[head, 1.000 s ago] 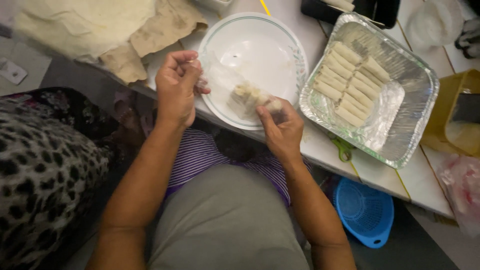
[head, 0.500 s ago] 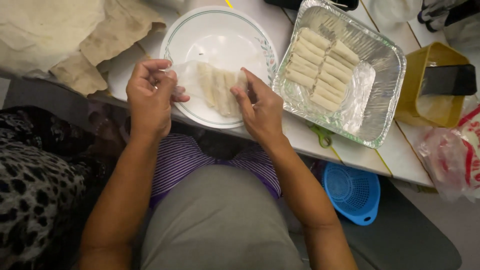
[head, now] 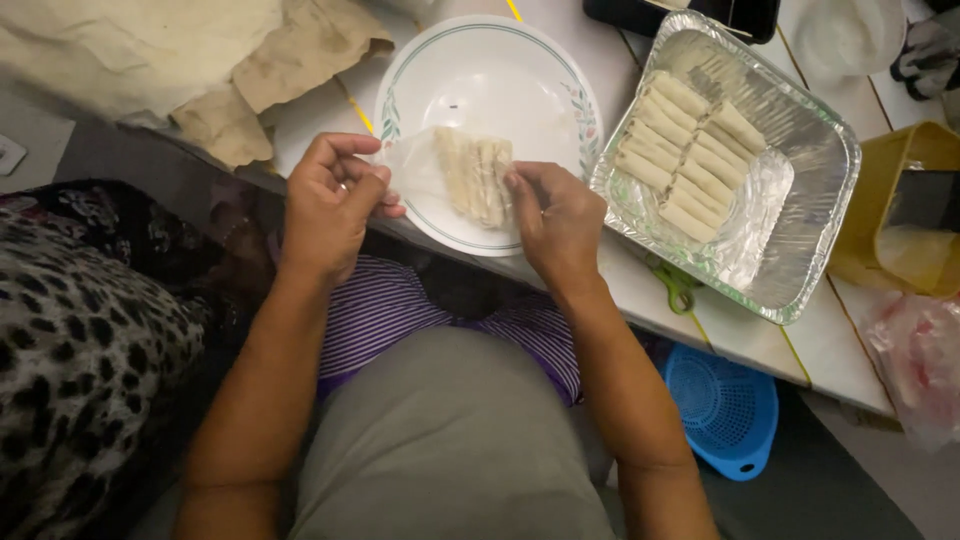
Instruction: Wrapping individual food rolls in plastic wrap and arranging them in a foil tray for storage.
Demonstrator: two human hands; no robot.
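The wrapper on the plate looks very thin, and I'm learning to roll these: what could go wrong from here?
The wrapper, stretched between the left hand and right hand, might tear. The filling lies near one edge and could spill out. The plate overhangs the table edge and might tip.

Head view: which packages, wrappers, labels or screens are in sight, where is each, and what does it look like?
Foil tray: right of the plate, rectangular, silver, holds pale rolls.
Clear wrapper: on the plate, thin, see-through, between both hands.
Plastic bag: far right edge, crumpled, pinkish.
Dark screen-like slab: in the yellow box, black; cannot tell what it is.
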